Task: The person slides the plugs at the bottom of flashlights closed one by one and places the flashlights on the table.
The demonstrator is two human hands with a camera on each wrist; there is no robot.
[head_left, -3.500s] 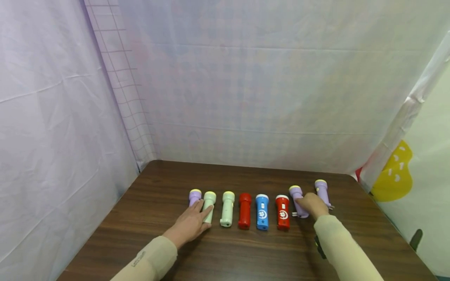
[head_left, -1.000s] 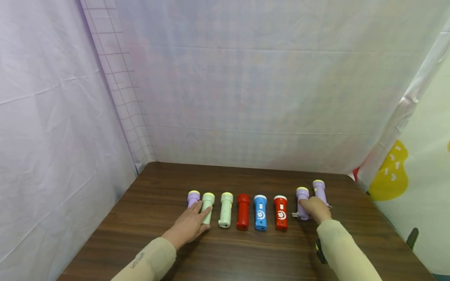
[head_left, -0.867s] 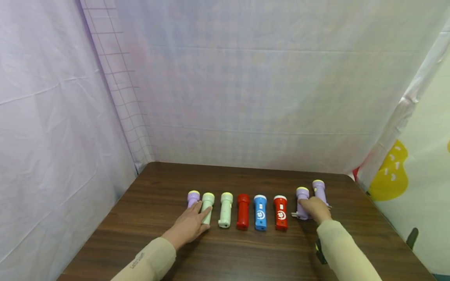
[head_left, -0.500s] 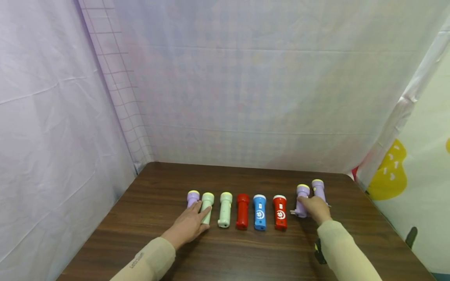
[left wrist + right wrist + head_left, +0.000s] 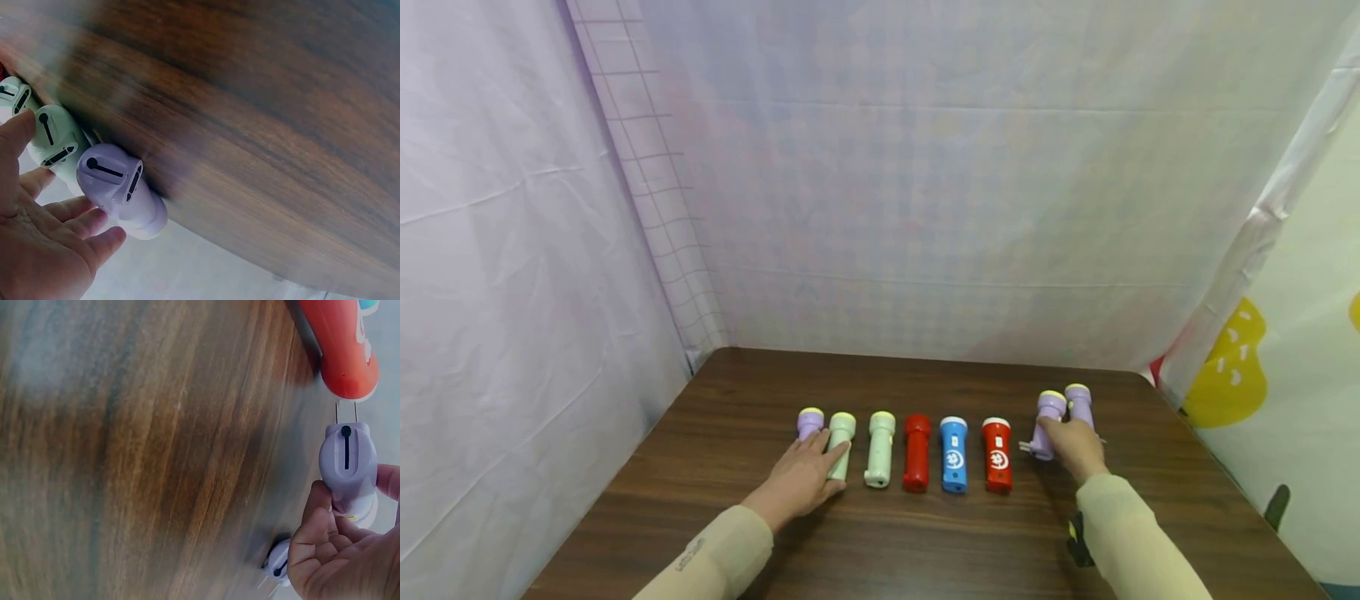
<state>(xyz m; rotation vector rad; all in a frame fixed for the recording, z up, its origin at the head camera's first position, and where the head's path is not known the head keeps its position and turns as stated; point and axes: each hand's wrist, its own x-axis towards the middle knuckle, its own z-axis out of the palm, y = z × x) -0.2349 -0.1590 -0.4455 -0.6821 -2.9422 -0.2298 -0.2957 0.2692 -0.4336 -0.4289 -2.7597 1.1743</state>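
Observation:
In the head view my right hand grips a purple flashlight with a yellow rim, its top leaning right. Two metal plug prongs stick out from its tail to the left; in the right wrist view thumb and fingers hold the flashlight body from both sides. Close on its right lies another purple flashlight. My left hand rests with spread, relaxed fingers over a purple flashlight and a pale green one, partly hiding both. Fingertips touch the purple flashlight in the left wrist view.
Between my hands a row of flashlights lies on the dark wooden table: pale green, plain red, blue and red with a white emblem. A white curtain hangs behind the table's far edge.
My right hand has shifted the gripped purple flashlight right, nearer the other purple one, and turned it from leaning left to leaning right. My left hand has stayed in place.

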